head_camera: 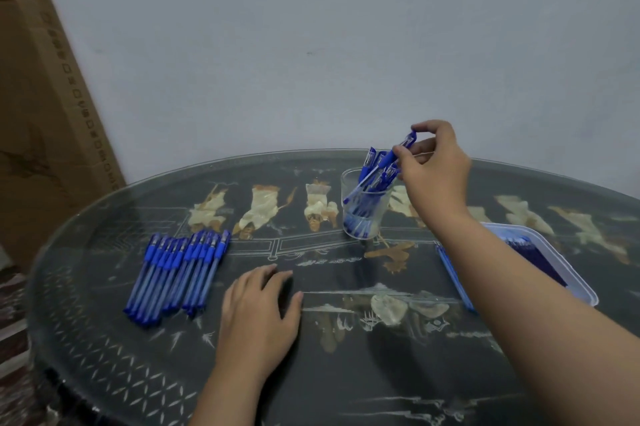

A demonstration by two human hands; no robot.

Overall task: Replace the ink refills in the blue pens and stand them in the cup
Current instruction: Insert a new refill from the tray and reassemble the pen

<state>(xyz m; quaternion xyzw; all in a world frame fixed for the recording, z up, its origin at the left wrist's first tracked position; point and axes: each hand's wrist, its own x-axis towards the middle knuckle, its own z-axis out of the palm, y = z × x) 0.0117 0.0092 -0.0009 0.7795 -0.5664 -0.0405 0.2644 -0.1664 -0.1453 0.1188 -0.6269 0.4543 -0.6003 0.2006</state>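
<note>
Clear plastic cup (363, 217) stands upright on the far side of the round dark glass-topped table (104, 339), with several blue capped pens leaning in it; I can't count them through the blur. My right hand (436, 172) pinches the cap end of one tilted blue pen (382, 167) between thumb and forefinger, its lower end down inside the cup. My left hand (259, 307) lies flat on the tabletop, fingers relaxed and holding nothing. Just left of it lies a row of blue pens (176, 273), side by side. The white plastic tray (575, 276) on the right is partly hidden by my right forearm, and its dark blue contents are too smeared to identify. Thin blue sticks (450, 269) beside the tray are mostly covered too. The brown cardboard box (41, 113) is cut off at the left edge.
</note>
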